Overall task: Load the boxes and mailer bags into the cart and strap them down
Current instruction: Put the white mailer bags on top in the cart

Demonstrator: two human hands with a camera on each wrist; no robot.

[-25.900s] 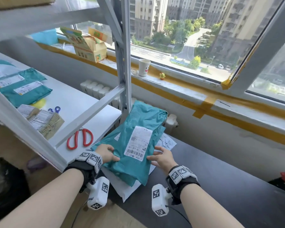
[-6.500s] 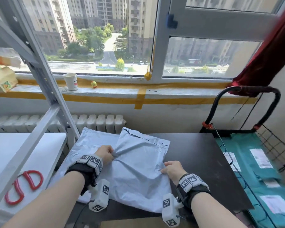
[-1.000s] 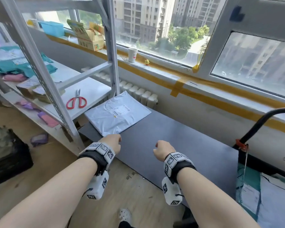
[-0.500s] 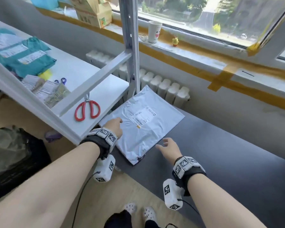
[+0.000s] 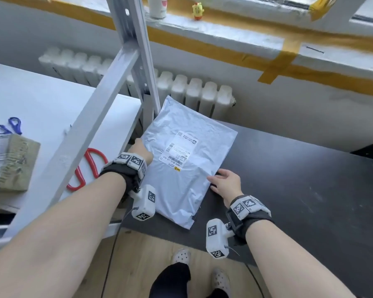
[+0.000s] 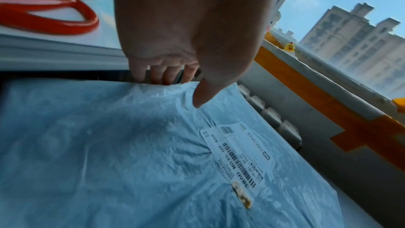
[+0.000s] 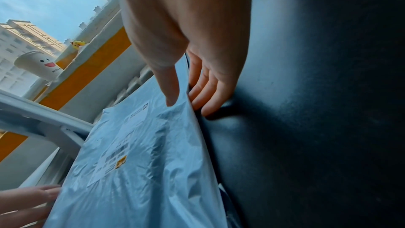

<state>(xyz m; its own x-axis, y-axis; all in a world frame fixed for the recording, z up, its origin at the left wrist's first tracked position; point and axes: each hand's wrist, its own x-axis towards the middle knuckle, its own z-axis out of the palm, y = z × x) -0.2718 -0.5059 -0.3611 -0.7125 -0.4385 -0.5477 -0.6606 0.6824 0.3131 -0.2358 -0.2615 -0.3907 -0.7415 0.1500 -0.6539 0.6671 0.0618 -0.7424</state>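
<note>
A pale grey mailer bag (image 5: 187, 179) with a white shipping label lies flat on the dark table (image 5: 289, 190), its far corner against the shelf post. My left hand (image 5: 141, 148) is at its left edge. In the left wrist view that hand (image 6: 181, 89) has its fingers tucked down behind the edge and its thumb on top of the bag (image 6: 131, 145). My right hand (image 5: 219, 177) is at the bag's right edge. The right wrist view shows the right hand (image 7: 186, 101) with straight fingers on the table beside the bag (image 7: 142, 171), thumb tip resting on it.
A grey metal shelf rack (image 5: 136, 50) with a slanted brace stands just left of the bag. On its white shelf lie red scissors (image 5: 88, 166) and a paper-wrapped bundle (image 5: 9, 162). A radiator (image 5: 192, 91) and windowsill run behind. The table stretches away to the right.
A second ago both hands were loose fists over the table's near edge. They have since reached forward to the bag's two side edges, and my view has dropped closer over it.
</note>
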